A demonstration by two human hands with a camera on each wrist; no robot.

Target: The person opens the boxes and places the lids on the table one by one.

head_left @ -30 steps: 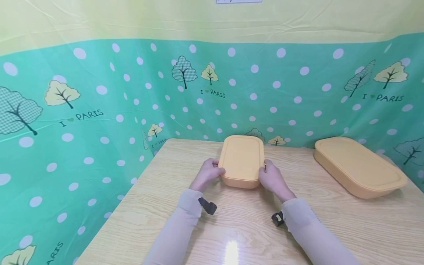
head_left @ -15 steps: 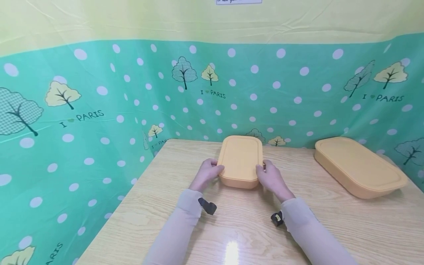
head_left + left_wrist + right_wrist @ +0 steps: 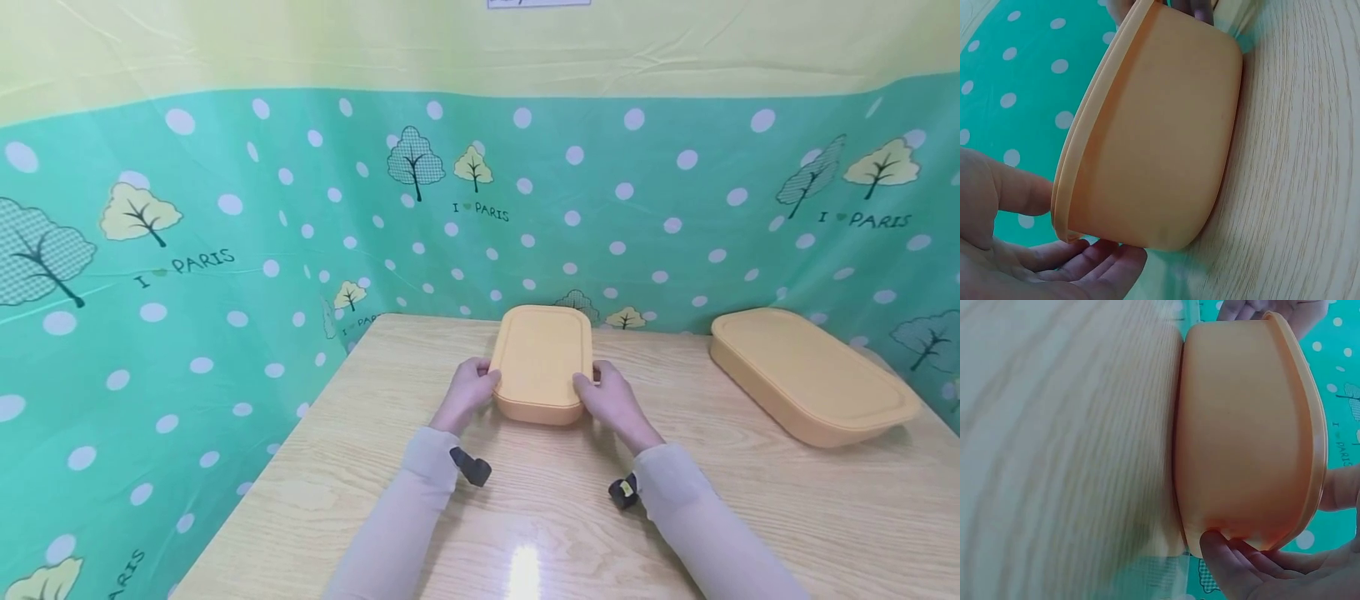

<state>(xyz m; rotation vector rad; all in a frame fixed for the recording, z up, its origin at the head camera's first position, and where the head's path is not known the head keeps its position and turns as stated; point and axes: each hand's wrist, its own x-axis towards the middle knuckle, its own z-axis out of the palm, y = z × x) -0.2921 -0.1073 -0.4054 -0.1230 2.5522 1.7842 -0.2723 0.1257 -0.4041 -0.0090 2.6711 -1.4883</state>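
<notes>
A small light-orange food container (image 3: 542, 354) with its lid on sits flat near the back edge of the wooden table. My left hand (image 3: 467, 393) grips its left side, thumb at the lid's rim; in the left wrist view the fingers (image 3: 1094, 269) lie along the side wall below the rim. From the right, my right hand (image 3: 615, 404) holds the opposite side, its thumb over the lid's edge. The right wrist view shows those fingers (image 3: 1232, 562) against the side wall and the container's base down on the wood. What is inside cannot be seen.
A larger lidded container (image 3: 817, 375) of the same colour stands at the right, set at an angle. A green dotted curtain (image 3: 525, 217) hangs behind and to the left of the table (image 3: 547, 517). Black wrist straps (image 3: 471, 467) hang from the sleeves.
The small container has shifted slightly left between my hands. My right hand has moved a little left with it, and its thumb lies further over the lid. The larger container stays put.
</notes>
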